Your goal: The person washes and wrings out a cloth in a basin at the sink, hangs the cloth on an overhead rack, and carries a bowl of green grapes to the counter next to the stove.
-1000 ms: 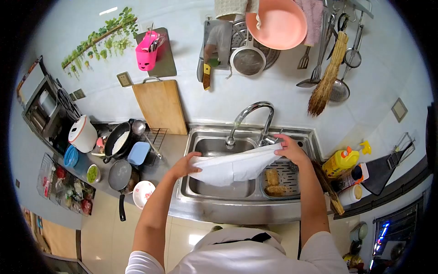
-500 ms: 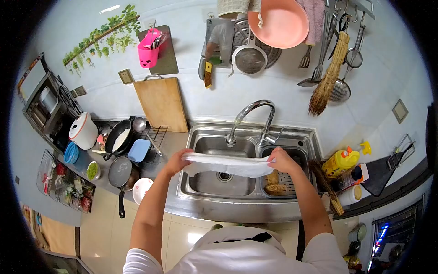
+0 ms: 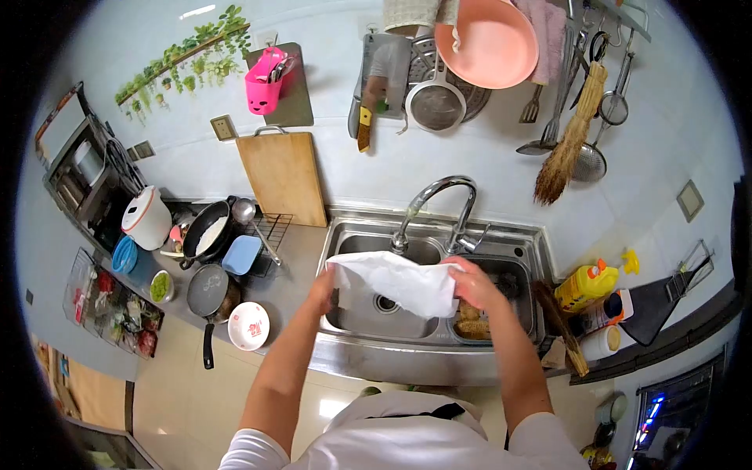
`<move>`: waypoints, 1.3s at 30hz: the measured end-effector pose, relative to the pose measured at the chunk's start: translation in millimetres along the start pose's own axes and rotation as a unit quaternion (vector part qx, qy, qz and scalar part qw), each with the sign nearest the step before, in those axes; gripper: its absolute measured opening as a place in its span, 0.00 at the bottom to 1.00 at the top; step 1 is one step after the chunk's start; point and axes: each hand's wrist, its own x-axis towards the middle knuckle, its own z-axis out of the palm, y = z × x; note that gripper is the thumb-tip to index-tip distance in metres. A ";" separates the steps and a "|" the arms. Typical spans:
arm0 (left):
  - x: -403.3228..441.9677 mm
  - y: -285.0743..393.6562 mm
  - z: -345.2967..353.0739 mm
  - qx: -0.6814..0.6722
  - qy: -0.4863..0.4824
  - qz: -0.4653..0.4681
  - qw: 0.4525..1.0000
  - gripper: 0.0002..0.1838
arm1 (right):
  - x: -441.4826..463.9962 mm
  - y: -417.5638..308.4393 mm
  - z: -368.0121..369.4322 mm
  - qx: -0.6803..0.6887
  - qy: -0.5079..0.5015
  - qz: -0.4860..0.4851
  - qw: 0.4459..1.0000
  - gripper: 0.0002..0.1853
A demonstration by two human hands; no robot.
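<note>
A white cloth (image 3: 395,283) is stretched between my two hands above the sink (image 3: 364,319). At its left end, my left hand (image 3: 322,290) is closed on the edge. My right hand (image 3: 475,283) pinches the other end, over the divider by the right basin. The cloth hangs in loose folds and hides part of the left basin. Behind it rises the chrome faucet (image 3: 440,186), its spout just beyond the cloth's upper edge. Brown, rough-looking pieces (image 3: 471,325) lie in the drain basket under my right hand; I cannot make out their kind.
Left on the counter are a white bowl (image 3: 249,326), a grey pan (image 3: 208,291), a black wok (image 3: 205,235), a blue container (image 3: 240,255) and a cutting board (image 3: 283,178). Yellow bottle (image 3: 581,288) and brush (image 3: 558,321) stand right of the sink. Utensils hang above.
The cloth was a narrow taut strip; now it is wider and slacker, with more of its face showing. My hands have come slightly closer together. The view has shifted a little.
</note>
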 end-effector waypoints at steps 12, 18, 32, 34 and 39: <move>-22.7 -48.5 88.0 -0.415 -0.199 0.014 0.888 0.31 | 52.5 97.0 100.9 0.376 -0.001 0.155 0.914 0.12; 14.8 -84.6 81.3 -0.302 -0.077 -0.003 0.950 0.13 | 44.7 111.4 125.0 -0.308 0.231 -0.114 0.916 0.19; -40.6 -54.6 124.1 -0.393 -0.014 -0.054 0.918 0.18 | 16.3 76.2 100.4 0.202 0.097 0.094 0.970 0.46; -31.3 -64.8 124.0 -0.401 -0.049 -0.058 0.913 0.18 | 24.8 84.1 93.4 0.182 0.072 0.072 0.978 0.31; -42.0 -78.0 137.7 -0.248 0.063 0.039 0.966 0.17 | 24.1 89.5 105.6 0.118 0.183 0.018 0.976 0.13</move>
